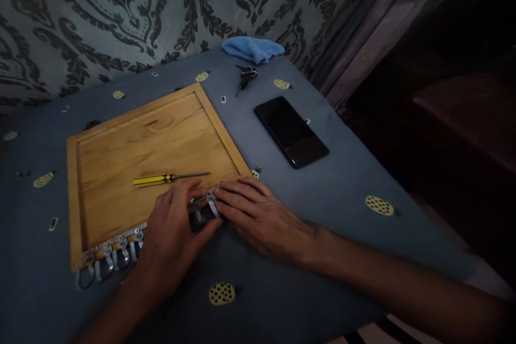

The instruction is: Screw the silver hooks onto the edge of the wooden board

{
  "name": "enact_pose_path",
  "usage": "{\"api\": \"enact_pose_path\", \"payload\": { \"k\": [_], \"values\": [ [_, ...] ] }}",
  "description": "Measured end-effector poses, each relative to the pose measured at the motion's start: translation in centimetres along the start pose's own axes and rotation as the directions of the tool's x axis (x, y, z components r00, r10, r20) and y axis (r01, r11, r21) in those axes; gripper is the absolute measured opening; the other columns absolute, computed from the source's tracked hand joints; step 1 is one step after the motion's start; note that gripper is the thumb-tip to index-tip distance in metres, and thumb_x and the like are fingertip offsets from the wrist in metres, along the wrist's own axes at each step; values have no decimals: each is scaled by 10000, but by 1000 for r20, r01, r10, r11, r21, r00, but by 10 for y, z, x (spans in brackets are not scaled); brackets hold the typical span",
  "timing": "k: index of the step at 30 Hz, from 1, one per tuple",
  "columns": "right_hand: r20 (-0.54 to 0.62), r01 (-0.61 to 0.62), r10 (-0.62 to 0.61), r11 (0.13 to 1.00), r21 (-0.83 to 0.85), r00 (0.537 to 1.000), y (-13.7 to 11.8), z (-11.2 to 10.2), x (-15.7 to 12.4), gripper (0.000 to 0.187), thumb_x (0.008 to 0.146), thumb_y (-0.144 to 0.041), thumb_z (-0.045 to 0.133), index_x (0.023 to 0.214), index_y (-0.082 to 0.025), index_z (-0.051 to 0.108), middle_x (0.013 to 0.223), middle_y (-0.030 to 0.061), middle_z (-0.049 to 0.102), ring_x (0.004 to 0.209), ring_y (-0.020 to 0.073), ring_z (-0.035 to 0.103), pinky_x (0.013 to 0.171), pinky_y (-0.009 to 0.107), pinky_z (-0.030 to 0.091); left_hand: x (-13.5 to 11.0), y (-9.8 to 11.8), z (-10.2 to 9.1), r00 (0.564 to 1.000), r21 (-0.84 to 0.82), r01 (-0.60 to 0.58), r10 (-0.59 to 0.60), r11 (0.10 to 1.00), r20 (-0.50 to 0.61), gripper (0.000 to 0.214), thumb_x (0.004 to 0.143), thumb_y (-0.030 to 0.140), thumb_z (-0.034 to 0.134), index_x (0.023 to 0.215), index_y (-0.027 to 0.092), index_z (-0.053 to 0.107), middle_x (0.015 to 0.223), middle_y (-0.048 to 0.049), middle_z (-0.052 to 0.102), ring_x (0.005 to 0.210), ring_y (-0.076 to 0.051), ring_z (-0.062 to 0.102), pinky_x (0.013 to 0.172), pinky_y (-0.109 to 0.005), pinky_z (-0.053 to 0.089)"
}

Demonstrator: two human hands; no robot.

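A wooden board (133, 150) with a raised rim lies on a grey-blue cloth with yellow pineapple prints. Several metal hooks (116, 250) are fixed along its near edge. Both my hands meet at the board's near right corner. My left hand (173, 236) pinches a small metal hook (210, 201) with its fingers closed on it. My right hand (258, 217) rests with fingers stretched flat, their tips touching the same hook and the board's edge. A yellow-handled screwdriver (169, 178) lies on the board just beyond my fingers.
A black phone (291, 130) lies face up to the right of the board. A bunch of keys (245, 76) and a folded blue cloth (253, 48) sit at the far edge by the patterned wall. The surface drops off to the right.
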State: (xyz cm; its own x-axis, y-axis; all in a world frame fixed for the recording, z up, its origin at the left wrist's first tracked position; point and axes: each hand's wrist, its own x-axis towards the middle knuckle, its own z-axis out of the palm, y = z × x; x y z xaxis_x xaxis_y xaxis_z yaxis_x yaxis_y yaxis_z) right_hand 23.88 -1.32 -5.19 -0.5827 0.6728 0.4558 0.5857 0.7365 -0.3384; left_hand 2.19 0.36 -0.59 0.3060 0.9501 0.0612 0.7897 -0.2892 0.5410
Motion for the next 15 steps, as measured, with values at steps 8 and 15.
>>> {"api": "enact_pose_path", "payload": {
  "k": [8,15],
  "values": [
    [16,24,-23,999,-22,1000,-1,0,2,368,992,-117,595,1354,-97,659,1385,143,723,1378,288,589,1153,533,484,0,-1,2,999,14,-35,35,999,-34,563,798,222,819,1270,274,516,1174,-42,761,1126,-298,710,975,-486,560],
    [60,17,-14,998,-59,998,-3,-5,7,332,1031,-148,536,1327,-124,684,1386,153,719,1360,291,603,1117,548,511,3,1,0,999,-29,-52,52,998,-10,528,789,197,815,1228,244,525,1165,-65,759,1137,-308,710,987,-501,553]
  ]
}}
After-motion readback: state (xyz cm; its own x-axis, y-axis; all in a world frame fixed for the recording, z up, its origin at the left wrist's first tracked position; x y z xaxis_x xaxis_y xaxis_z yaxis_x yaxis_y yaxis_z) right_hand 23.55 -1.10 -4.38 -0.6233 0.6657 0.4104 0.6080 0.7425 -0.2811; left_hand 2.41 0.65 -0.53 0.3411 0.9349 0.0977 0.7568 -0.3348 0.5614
